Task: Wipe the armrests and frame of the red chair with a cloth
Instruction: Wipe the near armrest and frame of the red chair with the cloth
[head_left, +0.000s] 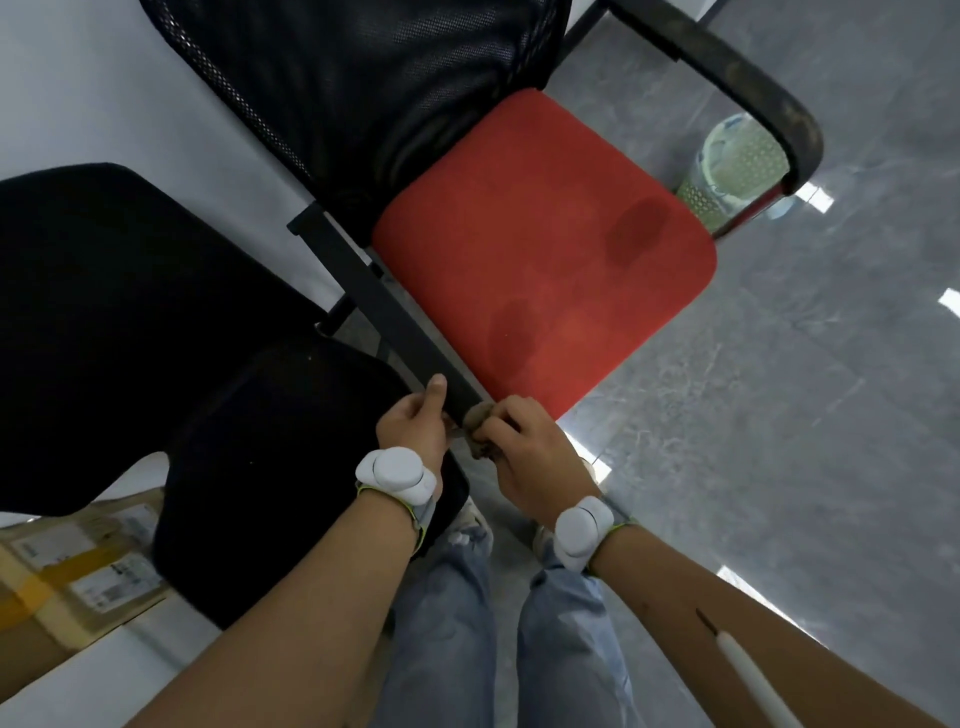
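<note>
The red chair (540, 249) stands in front of me, with a red seat cushion and a black mesh back. Its near black armrest (379, 296) runs diagonally down to my hands. My left hand (415, 421) grips the armrest's front end, thumb lying along the top. My right hand (524, 447) is closed on a small crumpled brown cloth (480, 426) and presses it against the same front end, right beside my left hand. The far armrest (737, 73) at the upper right looks dusty and scuffed.
A second chair with a black seat (249, 457) stands close on the left, touching my left wrist. Cardboard boxes (78, 566) lie at the lower left. A green mesh waste bin (737, 166) stands behind the far armrest. Grey tiled floor (805, 415) spreads to the right.
</note>
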